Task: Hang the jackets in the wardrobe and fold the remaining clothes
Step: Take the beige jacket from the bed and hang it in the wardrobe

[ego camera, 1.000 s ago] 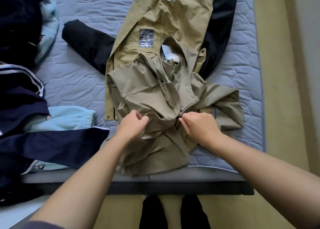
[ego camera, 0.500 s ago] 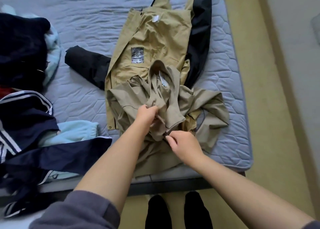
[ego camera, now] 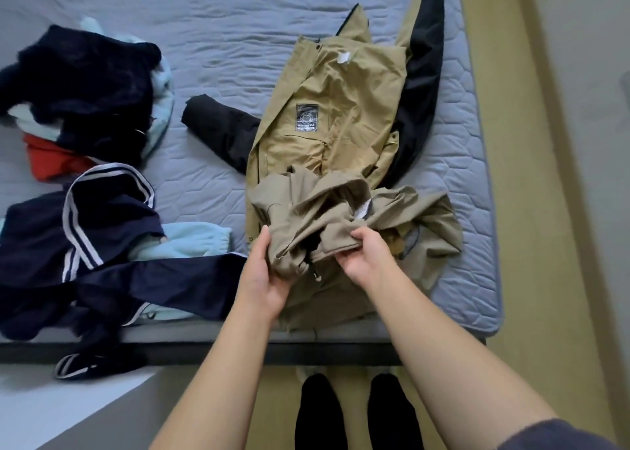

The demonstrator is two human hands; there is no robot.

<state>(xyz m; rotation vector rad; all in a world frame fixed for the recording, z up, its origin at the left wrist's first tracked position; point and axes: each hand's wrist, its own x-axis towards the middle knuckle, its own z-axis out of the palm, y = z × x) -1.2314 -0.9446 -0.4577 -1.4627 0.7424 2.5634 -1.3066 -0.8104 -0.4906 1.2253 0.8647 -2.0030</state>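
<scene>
Black patch (ego camera: 306,118) on tan jacket (ego camera: 344,85), frame centre: writing illegible. Left hand (ego camera: 264,272), right hand (ego camera: 363,260) both gripped bunched khaki garment (ego camera: 306,211).

Grey quilted mattress (ego camera: 238,40), yellowish floor (ego camera: 535,245)

No wording can be read for certain. The only printed sign is a small dark square patch (ego camera: 306,118) on the inner lining of the tan jacket with black sleeves (ego camera: 344,88), which lies open on the grey quilted bed (ego camera: 204,57). The patch carries a pale ring emblem. Below it are two short lines of pale lettering, upside down to the camera and too blurred to spell out. At 1 o'clock from the patch, near the collar, a small white tag (ego camera: 343,57) shows no legible print. At 5 o'clock from the patch, a white label (ego camera: 362,211) inside the crumpled khaki garment (ego camera: 306,211) is just as unreadable.
</scene>
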